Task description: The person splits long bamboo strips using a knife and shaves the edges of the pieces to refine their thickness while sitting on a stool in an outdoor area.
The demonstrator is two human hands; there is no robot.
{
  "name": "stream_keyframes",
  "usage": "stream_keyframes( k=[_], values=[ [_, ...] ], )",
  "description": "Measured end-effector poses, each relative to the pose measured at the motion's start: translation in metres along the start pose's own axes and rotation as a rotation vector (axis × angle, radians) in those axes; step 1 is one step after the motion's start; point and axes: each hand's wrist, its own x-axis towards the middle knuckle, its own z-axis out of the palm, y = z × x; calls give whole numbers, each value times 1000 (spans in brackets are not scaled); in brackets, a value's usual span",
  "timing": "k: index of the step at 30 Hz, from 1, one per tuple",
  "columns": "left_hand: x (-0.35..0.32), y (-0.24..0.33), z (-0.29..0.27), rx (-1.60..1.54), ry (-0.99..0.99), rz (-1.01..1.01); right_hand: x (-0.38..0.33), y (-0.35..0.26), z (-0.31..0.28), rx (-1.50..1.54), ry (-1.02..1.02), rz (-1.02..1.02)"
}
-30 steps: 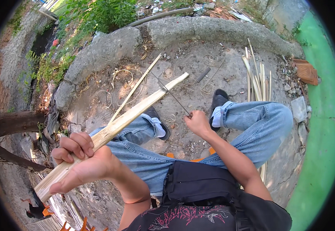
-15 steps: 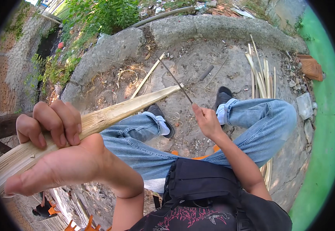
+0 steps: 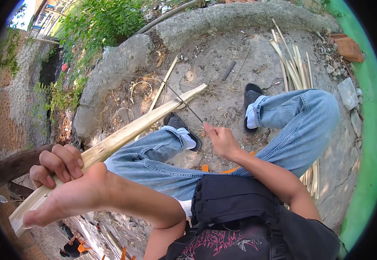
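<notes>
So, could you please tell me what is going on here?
A person's left hand grips a long pale strip of wood, which slants up and away to the right. The right hand holds a thin dark tool that crosses the strip near its far end; whether it is cutting in cannot be made out. One loose strip lies on the ground ahead, and a bundle of strips lies to the right.

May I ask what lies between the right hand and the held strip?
The head view shows a thin dark tool between the right hand and held strip.
</notes>
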Motion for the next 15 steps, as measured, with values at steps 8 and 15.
stream_keyframes(
  k=[8, 15],
  values=[
    [-1, 3, 20, 48, -112, 9, -4, -20, -10, -52, 85, -75],
    [-2, 6, 55, 25, -125, -13, 12, -7, -16, -67, 121, -25]
  ],
)
